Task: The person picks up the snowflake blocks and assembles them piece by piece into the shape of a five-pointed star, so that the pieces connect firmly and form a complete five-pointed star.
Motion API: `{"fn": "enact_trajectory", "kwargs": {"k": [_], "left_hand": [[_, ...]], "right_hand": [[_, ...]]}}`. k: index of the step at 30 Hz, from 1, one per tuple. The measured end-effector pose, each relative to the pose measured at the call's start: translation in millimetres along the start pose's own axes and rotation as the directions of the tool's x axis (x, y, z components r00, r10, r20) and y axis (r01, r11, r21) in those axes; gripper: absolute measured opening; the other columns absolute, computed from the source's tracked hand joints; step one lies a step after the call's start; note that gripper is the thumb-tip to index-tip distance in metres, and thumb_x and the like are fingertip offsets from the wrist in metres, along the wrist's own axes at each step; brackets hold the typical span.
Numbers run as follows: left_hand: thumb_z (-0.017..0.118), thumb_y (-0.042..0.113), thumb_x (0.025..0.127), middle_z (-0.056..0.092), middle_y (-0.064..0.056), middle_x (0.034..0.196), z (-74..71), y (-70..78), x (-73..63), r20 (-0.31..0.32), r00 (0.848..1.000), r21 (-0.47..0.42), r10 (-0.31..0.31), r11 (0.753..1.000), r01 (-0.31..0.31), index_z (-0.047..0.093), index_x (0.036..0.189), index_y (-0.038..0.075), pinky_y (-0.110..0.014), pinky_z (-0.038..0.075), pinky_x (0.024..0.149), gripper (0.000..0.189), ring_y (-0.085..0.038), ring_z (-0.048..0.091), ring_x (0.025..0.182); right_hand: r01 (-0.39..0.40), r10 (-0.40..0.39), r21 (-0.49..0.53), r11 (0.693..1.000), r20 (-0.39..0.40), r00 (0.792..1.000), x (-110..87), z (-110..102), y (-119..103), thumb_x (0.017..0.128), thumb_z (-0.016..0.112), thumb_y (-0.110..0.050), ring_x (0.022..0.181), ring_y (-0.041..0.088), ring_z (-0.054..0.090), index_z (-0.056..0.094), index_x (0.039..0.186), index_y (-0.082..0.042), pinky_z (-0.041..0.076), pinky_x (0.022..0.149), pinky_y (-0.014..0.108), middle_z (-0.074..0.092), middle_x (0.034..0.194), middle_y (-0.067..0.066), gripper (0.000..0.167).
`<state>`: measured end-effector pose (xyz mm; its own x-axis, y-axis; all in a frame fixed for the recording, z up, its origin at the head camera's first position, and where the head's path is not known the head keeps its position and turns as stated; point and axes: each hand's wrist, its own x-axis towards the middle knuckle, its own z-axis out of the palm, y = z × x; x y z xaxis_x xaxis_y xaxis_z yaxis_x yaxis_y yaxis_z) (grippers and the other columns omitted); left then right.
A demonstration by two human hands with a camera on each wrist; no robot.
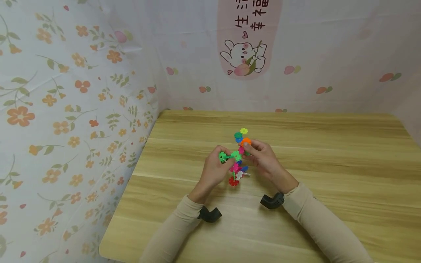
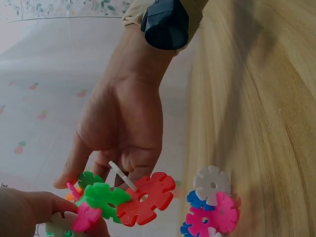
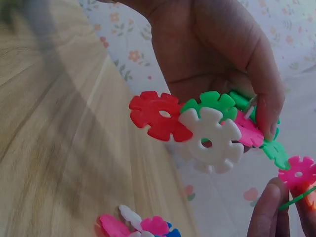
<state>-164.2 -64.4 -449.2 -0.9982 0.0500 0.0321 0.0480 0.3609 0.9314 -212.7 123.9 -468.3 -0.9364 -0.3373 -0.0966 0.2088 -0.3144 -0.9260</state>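
Note:
Both hands hold a cluster of notched plastic flower discs joined edge to edge. My left hand (image 1: 214,170) pinches the green disc (image 1: 236,156) on its left side. My right hand (image 1: 267,160) has its thumb on an orange disc (image 1: 246,141) at the right. Blue, teal and yellow discs (image 1: 243,130) extend beyond the fingers. Below hang pink discs, a white disc (image 1: 239,175) and a red disc (image 1: 234,181). In the right wrist view, the red disc (image 3: 160,116) and a white disc (image 3: 210,140) stick out beneath my left palm. The inner joints are partly hidden by the fingers.
The hands are over a wood-grain table (image 1: 329,164). A white printed curtain (image 1: 190,54) hangs behind it and a flowered curtain (image 1: 65,109) along the left. Black wrist devices (image 1: 210,214) sit at both cuffs.

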Motion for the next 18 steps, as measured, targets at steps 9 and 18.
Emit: {"fn": "enact_trajectory", "kwargs": {"k": [9,18], "left_hand": [[0.068,0.015,0.09,0.057,-0.003,0.078,3.9,1.4,-0.2,-0.014,0.999,0.015,0.036,0.999,-0.036,0.057,0.104,0.011,-0.023,0.038,0.047,0.018,-0.009,0.043,0.05],[0.07,0.014,0.09,0.057,-0.002,0.076,8.7,-2.1,-1.2,-0.039,0.998,0.017,0.043,0.999,-0.043,0.058,0.103,0.009,-0.023,0.039,0.048,0.018,-0.009,0.044,0.052]], "right_hand": [[0.025,-0.021,0.111,0.994,-0.036,0.999,-2.7,2.5,3.6,0.098,0.064,-0.022,0.085,0.011,0.067,0.076,0.093,-0.015,0.055,0.086,0.03,0.069,0.092,-0.002,0.014],[0.117,-0.114,0.032,0.993,-0.072,0.991,-5.1,4.4,7.3,0.099,0.064,-0.016,0.094,0.014,0.065,0.075,0.1,-0.012,0.055,0.088,0.033,0.069,0.098,0.001,0.012]]}}
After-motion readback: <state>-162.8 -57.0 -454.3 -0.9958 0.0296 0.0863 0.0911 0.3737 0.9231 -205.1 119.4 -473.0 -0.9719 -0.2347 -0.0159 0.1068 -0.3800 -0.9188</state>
